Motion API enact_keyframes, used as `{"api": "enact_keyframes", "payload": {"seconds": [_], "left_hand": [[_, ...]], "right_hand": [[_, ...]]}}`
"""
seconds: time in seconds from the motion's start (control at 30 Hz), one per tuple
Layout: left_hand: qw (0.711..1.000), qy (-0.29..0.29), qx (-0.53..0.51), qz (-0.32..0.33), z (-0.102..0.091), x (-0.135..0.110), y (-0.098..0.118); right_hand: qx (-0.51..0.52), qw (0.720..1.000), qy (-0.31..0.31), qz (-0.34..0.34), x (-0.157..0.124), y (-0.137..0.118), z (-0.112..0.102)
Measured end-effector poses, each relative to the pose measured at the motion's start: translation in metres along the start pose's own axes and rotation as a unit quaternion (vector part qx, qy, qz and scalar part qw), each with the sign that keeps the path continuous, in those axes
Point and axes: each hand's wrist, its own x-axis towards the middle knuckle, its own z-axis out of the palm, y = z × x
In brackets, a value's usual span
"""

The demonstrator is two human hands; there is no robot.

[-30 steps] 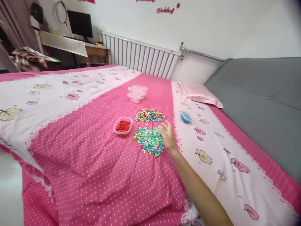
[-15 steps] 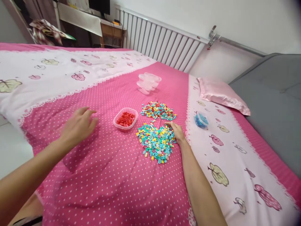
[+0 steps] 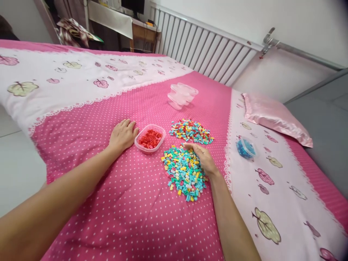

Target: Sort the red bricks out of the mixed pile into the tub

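Note:
My left hand [image 3: 122,136] lies flat on the pink bedspread, palm down with fingers stretched out, just left of a clear tub [image 3: 137,146] of red blocks [image 3: 150,139]. At the upper right edge of the nearer pile of mixed small blocks [image 3: 185,172], my right hand [image 3: 201,156] rests on its side. Its fingers are stretched out and cupped against the blocks, holding none that I can make out. Just beyond it spreads a second mixed pile [image 3: 191,130], with more red pieces in it. The palm side of the right hand is partly hidden.
Several clear plastic containers [image 3: 182,95] stand together farther back. To the right, a tub of blue blocks [image 3: 246,148] sits tilted on the white strip. A pink satin pillow [image 3: 276,116] lies beyond it, and a barred metal bed rail [image 3: 201,45] runs along the wall.
My left hand has come down and to the right, from above the bedspread to beside the red blocks' tub. My right hand has shifted left over the nearer pile's top edge. The view has turned left.

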Motion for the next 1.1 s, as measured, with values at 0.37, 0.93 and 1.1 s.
{"api": "enact_keyframes", "payload": {"seconds": [0.37, 0.93, 1.1], "left_hand": [[1.000, 0.007, 0.001, 0.020, 0.001, -0.002, -0.006], [0.998, 0.057, -0.005, 0.021, 0.005, -0.001, -0.007], [0.996, 0.085, -0.014, 0.016, 0.007, -0.001, -0.008]], "right_hand": [[-0.242, 0.955, -0.106, -0.135, -0.009, -0.034, 0.042], [-0.286, 0.943, 0.148, -0.083, 0.043, -0.002, -0.034], [-0.404, 0.903, 0.116, -0.089, 0.109, 0.009, -0.034]]}}
